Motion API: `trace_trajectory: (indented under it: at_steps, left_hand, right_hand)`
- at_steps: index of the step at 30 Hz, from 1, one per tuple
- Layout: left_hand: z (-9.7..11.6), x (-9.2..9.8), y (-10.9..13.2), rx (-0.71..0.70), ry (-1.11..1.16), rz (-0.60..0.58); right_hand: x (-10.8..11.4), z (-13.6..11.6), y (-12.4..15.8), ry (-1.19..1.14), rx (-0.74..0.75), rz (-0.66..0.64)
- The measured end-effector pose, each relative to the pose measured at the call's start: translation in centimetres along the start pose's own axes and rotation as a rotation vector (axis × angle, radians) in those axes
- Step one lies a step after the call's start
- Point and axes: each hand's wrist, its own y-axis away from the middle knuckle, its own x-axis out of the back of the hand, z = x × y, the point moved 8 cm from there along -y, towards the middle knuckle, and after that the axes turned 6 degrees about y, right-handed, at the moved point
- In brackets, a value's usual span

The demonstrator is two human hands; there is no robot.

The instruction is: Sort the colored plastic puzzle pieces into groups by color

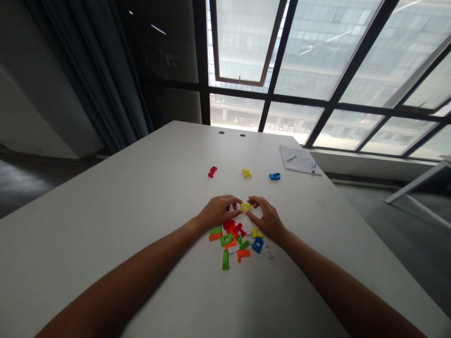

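Both my hands meet over the middle of a white table (105, 206). My left hand (218, 211) and my right hand (266, 218) each pinch one end of a small yellow plastic piece (245, 207) held between the fingertips. Just under and in front of the hands lies a loose pile of small coloured pieces (239, 241): red, orange, green, yellow, blue and white. Farther back on the table sit three separate pieces in a row: a red piece (212, 172), a yellow piece (246, 173) and a blue piece (274, 176).
A sheet of paper with a pen (299, 160) lies at the table's far right corner. Two small round holes (231, 134) mark the far edge. Large windows stand behind the table, a dark curtain (95, 70) to the left, floor to the right.
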Motion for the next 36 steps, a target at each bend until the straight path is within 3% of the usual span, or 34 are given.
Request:
trace_trajectory:
  at_steps: [30, 36]
  left_hand:
    - [0.2, 0.3, 0.1, 0.033, 0.008, 0.018]
    - [-0.9, 1.0, 0.1, 0.085, 0.01, 0.133]
  right_hand:
    - [0.6, 0.1, 0.2, 0.097, -0.022, 0.032]
    - [1.2, 2.1, 0.2, 0.281, -0.081, 0.04]
